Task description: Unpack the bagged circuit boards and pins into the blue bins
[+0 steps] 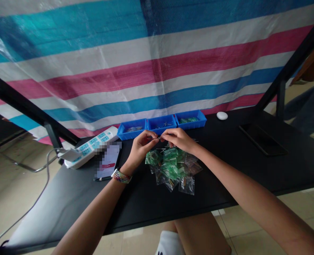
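Observation:
My left hand and my right hand meet fingertip to fingertip above the table, each in a pinch. Between them is a small dark, thin piece, too tiny to name. Just below and nearer to me lies a heap of small plastic bags, green and clear, some with thin gold-coloured pins inside. Several thin metal pins show at the heap's far edge, partly under my hands. Behind my hands stand three joined blue trays: the left tray holds clear bags, the middle tray thin metal pieces, the right tray green bags.
A white power strip with a plugged-in adapter lies at left, its cable trailing off the table. Nearby is a lit phone. At right are a dark phone and a white oval case. A striped sheet hangs behind.

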`<state>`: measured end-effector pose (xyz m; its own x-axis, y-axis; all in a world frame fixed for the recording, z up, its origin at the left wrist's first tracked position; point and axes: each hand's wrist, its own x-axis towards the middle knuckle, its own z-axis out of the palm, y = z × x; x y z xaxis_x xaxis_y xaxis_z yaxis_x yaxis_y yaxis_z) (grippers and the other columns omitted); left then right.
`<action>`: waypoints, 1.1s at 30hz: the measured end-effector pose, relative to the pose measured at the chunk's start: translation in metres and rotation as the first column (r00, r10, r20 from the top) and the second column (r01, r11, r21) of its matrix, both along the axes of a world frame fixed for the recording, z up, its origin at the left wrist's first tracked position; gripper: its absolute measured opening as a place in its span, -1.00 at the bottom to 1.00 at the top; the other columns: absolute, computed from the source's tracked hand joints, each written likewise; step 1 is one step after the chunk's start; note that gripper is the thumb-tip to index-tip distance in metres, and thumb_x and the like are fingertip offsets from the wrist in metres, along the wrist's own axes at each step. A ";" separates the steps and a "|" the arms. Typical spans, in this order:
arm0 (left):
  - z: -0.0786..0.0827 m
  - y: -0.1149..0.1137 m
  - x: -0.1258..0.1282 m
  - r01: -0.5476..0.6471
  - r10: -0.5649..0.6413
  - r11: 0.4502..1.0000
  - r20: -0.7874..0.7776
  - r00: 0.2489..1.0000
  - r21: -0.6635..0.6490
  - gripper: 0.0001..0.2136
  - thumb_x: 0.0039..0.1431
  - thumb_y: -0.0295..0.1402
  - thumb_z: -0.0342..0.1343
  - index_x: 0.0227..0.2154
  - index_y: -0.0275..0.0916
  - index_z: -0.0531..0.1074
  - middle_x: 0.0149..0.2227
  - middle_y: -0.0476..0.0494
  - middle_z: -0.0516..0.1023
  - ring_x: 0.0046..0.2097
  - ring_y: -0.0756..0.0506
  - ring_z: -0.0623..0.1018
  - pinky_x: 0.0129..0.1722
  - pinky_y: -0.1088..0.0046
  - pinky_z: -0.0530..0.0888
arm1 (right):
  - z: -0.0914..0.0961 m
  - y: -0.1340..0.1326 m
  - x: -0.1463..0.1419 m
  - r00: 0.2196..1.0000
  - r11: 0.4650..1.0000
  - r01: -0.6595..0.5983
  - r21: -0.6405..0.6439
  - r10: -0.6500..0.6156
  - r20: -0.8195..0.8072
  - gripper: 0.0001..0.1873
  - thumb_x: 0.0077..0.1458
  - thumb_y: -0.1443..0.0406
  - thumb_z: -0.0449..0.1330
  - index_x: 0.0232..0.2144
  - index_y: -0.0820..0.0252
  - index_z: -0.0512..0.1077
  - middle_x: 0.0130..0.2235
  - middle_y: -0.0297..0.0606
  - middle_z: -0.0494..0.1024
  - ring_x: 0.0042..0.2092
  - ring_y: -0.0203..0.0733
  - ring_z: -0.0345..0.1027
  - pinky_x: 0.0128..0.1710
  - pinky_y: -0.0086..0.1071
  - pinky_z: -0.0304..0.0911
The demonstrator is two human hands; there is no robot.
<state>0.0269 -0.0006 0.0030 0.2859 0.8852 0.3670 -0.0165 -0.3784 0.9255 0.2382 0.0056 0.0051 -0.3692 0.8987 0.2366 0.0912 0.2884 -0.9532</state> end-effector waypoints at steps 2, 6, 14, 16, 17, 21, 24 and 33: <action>0.002 -0.001 0.001 -0.006 0.006 1.000 0.003 1.000 -0.008 -0.82 0.14 -0.29 0.38 -0.32 -0.23 0.51 -0.19 -0.11 0.54 -0.14 -0.08 0.54 -0.11 0.41 0.46 | 0.000 -0.001 -0.001 0.999 0.998 -0.029 -0.049 0.028 -0.038 -0.75 0.18 0.14 0.23 -0.35 0.22 0.53 -0.35 -0.27 0.62 -0.54 -0.36 0.31 -0.56 -0.45 0.14; 0.002 -0.001 0.001 -0.016 0.015 1.000 -0.030 0.999 -0.024 -0.81 0.12 -0.28 0.39 -0.33 -0.22 0.50 -0.19 -0.10 0.53 -0.15 -0.08 0.51 -0.16 0.44 0.43 | -0.004 0.002 -0.001 0.991 0.993 -0.019 -0.113 0.003 -0.137 -0.78 0.09 0.16 0.31 -0.35 0.21 0.52 -0.38 -0.30 0.59 -0.54 -0.37 0.31 -0.57 -0.45 0.17; -0.002 0.005 -0.003 0.009 -0.021 0.990 -0.082 0.996 -0.141 -0.65 0.32 -0.09 0.10 -0.42 -0.25 0.55 -0.35 -0.15 0.57 -0.29 -0.11 0.50 -0.25 0.37 0.43 | -0.008 0.004 0.001 0.977 0.994 0.094 -0.049 -0.101 -0.187 -0.77 0.00 0.16 0.40 -0.37 0.17 0.51 -0.48 -0.39 0.48 -0.51 -0.32 0.32 -0.54 -0.41 0.17; -0.003 0.005 -0.003 0.011 -0.027 0.986 -0.095 0.995 -0.168 -0.61 0.33 -0.07 0.08 -0.46 -0.25 0.54 -0.38 -0.16 0.57 -0.32 -0.11 0.49 -0.26 0.36 0.43 | -0.007 0.003 0.001 0.979 0.993 0.106 -0.041 -0.112 -0.171 -0.78 0.00 0.17 0.40 -0.38 0.16 0.51 -0.51 -0.40 0.46 -0.50 -0.30 0.33 -0.52 -0.41 0.18; -0.003 0.005 -0.003 0.007 -0.025 0.985 -0.104 0.994 -0.173 -0.61 0.32 -0.07 0.09 -0.47 -0.26 0.54 -0.40 -0.16 0.56 -0.32 -0.11 0.49 -0.26 0.36 0.43 | -0.007 0.003 0.001 0.979 0.993 0.110 -0.040 -0.115 -0.165 -0.78 0.00 0.17 0.40 -0.38 0.16 0.51 -0.53 -0.40 0.45 -0.50 -0.29 0.34 -0.52 -0.40 0.18; -0.003 0.005 -0.003 0.002 -0.022 0.986 -0.121 0.992 -0.168 -0.65 0.27 -0.08 0.18 -0.49 -0.25 0.54 -0.41 -0.14 0.56 -0.33 -0.10 0.48 -0.26 0.37 0.42 | -0.006 0.002 0.002 0.981 0.992 0.119 -0.039 -0.123 -0.147 -0.80 0.00 0.19 0.40 -0.38 0.17 0.53 -0.57 -0.41 0.44 -0.50 -0.27 0.35 -0.49 -0.39 0.21; -0.002 0.004 -0.002 0.004 -0.019 0.987 -0.094 0.995 -0.160 -0.71 0.23 -0.12 0.23 -0.46 -0.24 0.53 -0.40 -0.11 0.55 -0.34 -0.08 0.48 -0.28 0.39 0.41 | -0.006 0.001 0.001 0.982 0.993 0.112 -0.039 -0.117 -0.151 -0.81 0.00 0.19 0.39 -0.37 0.17 0.54 -0.52 -0.39 0.48 -0.50 -0.29 0.35 -0.50 -0.40 0.21; 0.002 0.001 0.000 -0.070 0.062 0.993 -0.085 0.994 -0.091 -0.78 0.12 -0.22 0.35 -0.45 -0.25 0.50 -0.43 -0.03 0.49 -0.37 -0.03 0.42 -0.33 0.44 0.34 | -0.005 0.003 0.000 0.965 0.977 0.073 -0.201 -0.120 -0.232 -0.67 0.06 0.04 0.35 -0.35 0.19 0.50 -0.36 -0.30 0.58 -0.55 -0.36 0.35 -0.61 -0.47 0.27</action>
<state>0.0273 0.0005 0.0047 0.2512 0.9325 0.2596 0.0828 -0.2880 0.9541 0.2379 0.0085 -0.0002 -0.2311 0.9642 0.1301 -0.1298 0.1020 -0.9863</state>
